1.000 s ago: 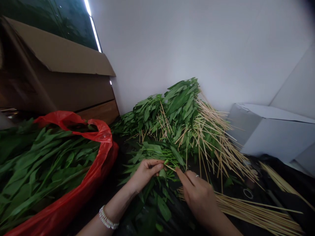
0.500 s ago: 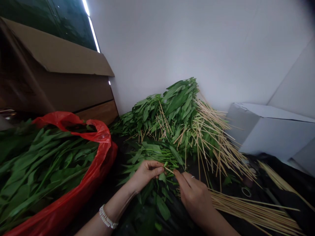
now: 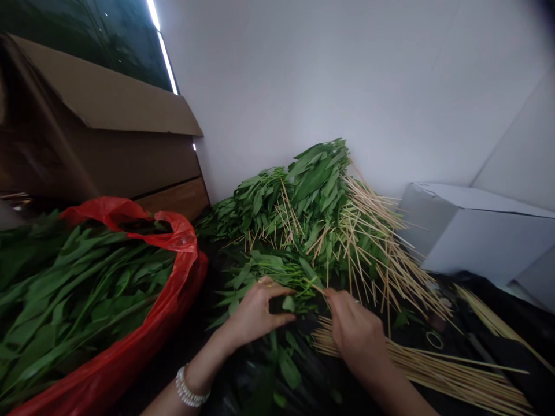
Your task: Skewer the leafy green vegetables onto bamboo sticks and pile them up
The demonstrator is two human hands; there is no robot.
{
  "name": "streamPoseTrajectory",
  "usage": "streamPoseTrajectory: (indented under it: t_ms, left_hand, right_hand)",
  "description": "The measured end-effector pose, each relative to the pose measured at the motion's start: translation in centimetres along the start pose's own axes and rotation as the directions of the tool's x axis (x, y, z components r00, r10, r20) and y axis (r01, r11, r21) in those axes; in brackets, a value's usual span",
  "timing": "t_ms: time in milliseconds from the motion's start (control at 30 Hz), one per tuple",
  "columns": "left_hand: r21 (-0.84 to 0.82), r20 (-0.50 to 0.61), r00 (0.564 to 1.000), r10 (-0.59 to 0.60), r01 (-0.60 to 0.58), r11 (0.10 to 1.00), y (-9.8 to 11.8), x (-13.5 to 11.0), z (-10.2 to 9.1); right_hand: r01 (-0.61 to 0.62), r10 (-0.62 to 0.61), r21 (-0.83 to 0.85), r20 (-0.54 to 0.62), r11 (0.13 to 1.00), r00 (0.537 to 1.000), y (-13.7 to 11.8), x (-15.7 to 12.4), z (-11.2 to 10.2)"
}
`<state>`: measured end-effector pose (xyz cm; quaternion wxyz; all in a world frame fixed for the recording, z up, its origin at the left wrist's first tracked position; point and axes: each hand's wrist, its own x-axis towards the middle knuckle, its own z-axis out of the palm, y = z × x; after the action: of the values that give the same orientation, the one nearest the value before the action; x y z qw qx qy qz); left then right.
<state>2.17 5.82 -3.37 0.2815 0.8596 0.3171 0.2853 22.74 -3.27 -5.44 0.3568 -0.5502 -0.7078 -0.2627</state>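
My left hand (image 3: 255, 309) rests on a small bunch of green leafy stems (image 3: 277, 271), thumb and fingers curved round a leaf. My right hand (image 3: 358, 332) is pinched on a thin bamboo skewer (image 3: 315, 287) whose tip points into that bunch. Behind them rises a heap of skewered greens (image 3: 321, 196) with many stick ends fanning out to the right. A loose bundle of bare skewers (image 3: 446, 370) lies flat on the dark surface under my right wrist.
A red plastic bag (image 3: 173, 289) full of loose green leaves fills the left. A cardboard box (image 3: 108, 133) stands behind it. A white box (image 3: 477, 231) sits at the right against the white wall. A small ring (image 3: 435, 340) lies near the skewers.
My right hand has moved up and right with the skewer, pushing it further into the bunch. My left hand's fingers have spread wider over the leaves.
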Motion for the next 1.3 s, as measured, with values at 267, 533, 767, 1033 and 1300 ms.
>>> streamPoseTrajectory:
  t_ms: [267,533,767,1033,1300]
  left_hand:
    - [0.263,-0.072,0.997,0.0,0.019,0.965,-1.6,0.1,-0.7]
    - [0.151,-0.27,0.963,0.013,0.029,0.988,-1.4,0.2,-0.3]
    - [0.171,-0.011,0.991,0.135,-0.131,0.976,0.0,-0.2,0.9]
    - [0.281,0.202,0.971,0.125,-0.18,0.943,-0.1,-1.0,2.2]
    - [0.143,-0.101,0.994,0.031,-0.016,0.99,0.3,-0.4,1.4]
  right_hand:
    - [-0.184,0.121,-0.239,-0.257,0.953,0.959,3.4,0.5,-1.6]
    - [-0.118,0.063,-0.228,-0.236,0.966,0.97,2.7,0.7,-2.0]
    - [-0.042,0.009,-0.186,-0.175,0.982,0.985,1.9,0.7,-2.0]
    - [0.001,-0.018,-0.137,-0.119,0.991,0.993,1.2,0.5,-1.6]
    - [0.04,-0.05,-0.102,-0.096,0.994,0.994,0.8,0.5,-1.5]
